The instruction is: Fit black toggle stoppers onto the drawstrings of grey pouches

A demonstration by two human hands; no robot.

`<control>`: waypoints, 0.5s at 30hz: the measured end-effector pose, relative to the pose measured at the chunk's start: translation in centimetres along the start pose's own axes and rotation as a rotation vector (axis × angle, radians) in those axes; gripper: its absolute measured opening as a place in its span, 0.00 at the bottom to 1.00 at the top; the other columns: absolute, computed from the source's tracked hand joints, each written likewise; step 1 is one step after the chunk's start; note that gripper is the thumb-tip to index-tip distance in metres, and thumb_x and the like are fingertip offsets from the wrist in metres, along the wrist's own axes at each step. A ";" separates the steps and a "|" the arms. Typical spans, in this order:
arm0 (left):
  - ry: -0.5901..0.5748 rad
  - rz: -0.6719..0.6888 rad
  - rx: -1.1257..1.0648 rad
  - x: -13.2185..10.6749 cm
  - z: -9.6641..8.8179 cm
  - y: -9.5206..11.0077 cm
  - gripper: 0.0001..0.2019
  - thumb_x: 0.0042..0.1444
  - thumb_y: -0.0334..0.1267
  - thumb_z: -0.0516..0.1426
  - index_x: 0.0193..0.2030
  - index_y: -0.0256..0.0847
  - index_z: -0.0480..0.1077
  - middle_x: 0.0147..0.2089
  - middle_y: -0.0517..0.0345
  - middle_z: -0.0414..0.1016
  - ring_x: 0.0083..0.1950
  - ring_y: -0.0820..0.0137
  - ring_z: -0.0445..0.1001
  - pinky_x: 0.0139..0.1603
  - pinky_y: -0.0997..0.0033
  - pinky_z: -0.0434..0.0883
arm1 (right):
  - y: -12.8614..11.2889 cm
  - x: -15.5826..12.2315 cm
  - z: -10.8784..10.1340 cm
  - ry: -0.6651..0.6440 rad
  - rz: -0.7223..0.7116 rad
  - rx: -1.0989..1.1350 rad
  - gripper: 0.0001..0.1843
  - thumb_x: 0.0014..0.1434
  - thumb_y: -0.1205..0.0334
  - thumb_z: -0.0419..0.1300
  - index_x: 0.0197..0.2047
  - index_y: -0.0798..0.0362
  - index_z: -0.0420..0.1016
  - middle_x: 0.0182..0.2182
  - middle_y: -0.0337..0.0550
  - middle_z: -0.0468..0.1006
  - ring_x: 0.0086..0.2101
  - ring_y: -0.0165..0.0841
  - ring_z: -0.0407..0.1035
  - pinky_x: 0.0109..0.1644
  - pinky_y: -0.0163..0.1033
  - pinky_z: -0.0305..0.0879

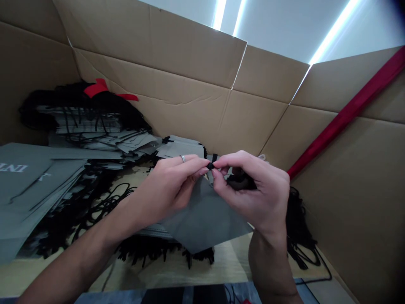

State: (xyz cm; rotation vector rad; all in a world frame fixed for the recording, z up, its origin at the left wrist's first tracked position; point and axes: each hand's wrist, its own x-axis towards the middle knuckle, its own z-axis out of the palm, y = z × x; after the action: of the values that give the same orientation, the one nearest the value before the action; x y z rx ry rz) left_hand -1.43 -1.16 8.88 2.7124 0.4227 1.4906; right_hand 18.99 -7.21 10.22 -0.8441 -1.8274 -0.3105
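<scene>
In the head view, my left hand point(177, 177), a ring on one finger, pinches a small black cord knot point(210, 166) between thumb and fingertips. From the other side, the thumb and index finger of my right hand point(253, 185) close on the same black cord. A flat grey sheet, perhaps a paper bag point(209, 219), hangs tilted below the fingertips. Beneath it lies a stack of similar grey pieces point(155, 230) with black cord ends point(158, 249) along the near edge. Part of the cord is hidden behind my fingers.
Large grey printed pieces point(28, 181) lie fanned at the left. Behind them rises a pile of grey pieces point(88, 120) with black cords and a red strip point(96, 88). Cardboard walls point(190, 63) surround the table. More black cords point(297, 223) lie at right, below a dark red band point(344, 112).
</scene>
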 end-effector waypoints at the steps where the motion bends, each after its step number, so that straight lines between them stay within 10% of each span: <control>1: 0.008 0.007 -0.005 0.0 0.0 0.0 0.10 0.77 0.29 0.55 0.49 0.39 0.78 0.35 0.60 0.78 0.31 0.74 0.73 0.33 0.74 0.69 | 0.0 0.0 0.0 -0.003 0.007 0.009 0.15 0.61 0.75 0.68 0.45 0.44 0.82 0.36 0.35 0.86 0.34 0.32 0.80 0.42 0.39 0.80; 8: 0.134 0.024 0.002 -0.1 -0.2 0.0 0.07 0.74 0.33 0.64 0.55 0.42 0.79 0.49 0.56 0.87 0.48 0.71 0.85 0.51 0.74 0.79 | 0.0 0.0 -0.2 -0.008 0.131 0.044 0.11 0.60 0.73 0.70 0.42 0.47 0.83 0.35 0.34 0.86 0.31 0.29 0.76 0.39 0.37 0.78; 15: 0.052 0.122 -0.044 -0.7 -1.6 0.0 0.12 0.69 0.27 0.66 0.55 0.48 0.79 0.47 0.59 0.88 0.44 0.71 0.87 0.48 0.74 0.82 | 0.2 -0.1 -0.8 -0.078 0.243 0.215 0.10 0.58 0.71 0.73 0.40 0.46 0.85 0.33 0.32 0.86 0.30 0.27 0.77 0.35 0.33 0.76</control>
State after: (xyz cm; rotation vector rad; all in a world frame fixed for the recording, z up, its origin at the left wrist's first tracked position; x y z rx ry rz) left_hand -3.14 -1.48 9.20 2.7151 0.2261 1.5817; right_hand 19.70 -7.59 10.39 -0.9245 -1.7691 0.0730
